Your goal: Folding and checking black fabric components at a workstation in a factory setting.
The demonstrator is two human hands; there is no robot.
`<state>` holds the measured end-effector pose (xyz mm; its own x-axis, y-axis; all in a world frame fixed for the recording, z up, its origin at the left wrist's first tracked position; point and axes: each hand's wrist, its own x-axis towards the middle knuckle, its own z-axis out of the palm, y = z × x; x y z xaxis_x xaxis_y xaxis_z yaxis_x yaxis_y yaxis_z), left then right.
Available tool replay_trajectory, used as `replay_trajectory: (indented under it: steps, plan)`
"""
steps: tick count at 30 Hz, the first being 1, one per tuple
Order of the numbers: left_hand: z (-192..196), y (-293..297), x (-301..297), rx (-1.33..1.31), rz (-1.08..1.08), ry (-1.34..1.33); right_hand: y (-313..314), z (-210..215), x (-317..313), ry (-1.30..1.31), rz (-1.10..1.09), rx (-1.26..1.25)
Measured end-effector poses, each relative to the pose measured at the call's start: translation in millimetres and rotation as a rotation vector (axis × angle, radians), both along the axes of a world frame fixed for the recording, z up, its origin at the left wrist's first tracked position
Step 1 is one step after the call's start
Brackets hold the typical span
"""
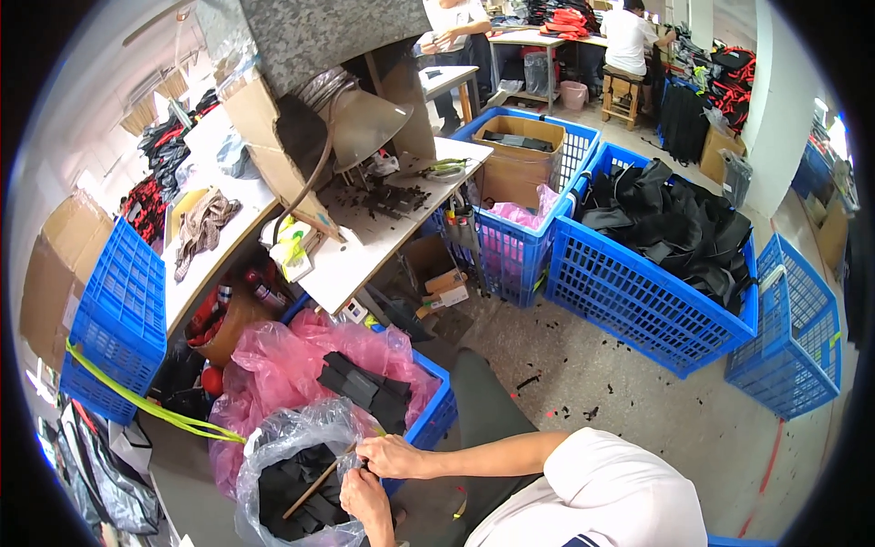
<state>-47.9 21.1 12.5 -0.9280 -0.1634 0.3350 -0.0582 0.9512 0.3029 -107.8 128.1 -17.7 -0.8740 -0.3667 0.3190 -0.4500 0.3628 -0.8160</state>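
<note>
At the bottom middle, my right hand and my left hand are close together beside the rim of a clear plastic bag. Both have their fingers pinched. Something small and dark shows between them, too small to name. Many flat black pieces lie inside the bag. Across its mouth slants a thin wooden stick, its upper end by my right fingertips; whether I hold it cannot be told. Just beyond, more black pieces rest on pink plastic sheeting in a blue crate.
A white worktable with a lamp and dark scraps stands ahead. To the right are a blue crate heaped with black material, another crate holding a carton, and a tilted crate. Two people work at the back.
</note>
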Motion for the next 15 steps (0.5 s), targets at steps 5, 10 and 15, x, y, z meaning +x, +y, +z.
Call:
replay_trajectory:
  steps: [5,10,15]
  plan:
    - [-5.0,-7.9,12.5,-0.066,0.08,-0.003,-24.7,-26.4,0.4,-0.465,0.13,-0.353]
    - [-9.5,-29.6,30.6,0.052,0.125,0.008,-41.8,-31.3,31.6,-1.271,0.272,-0.879]
    - [4.7,-43.3,37.4,0.623,0.035,0.004,-36.0,-3.8,30.6,-1.712,0.451,-1.07]
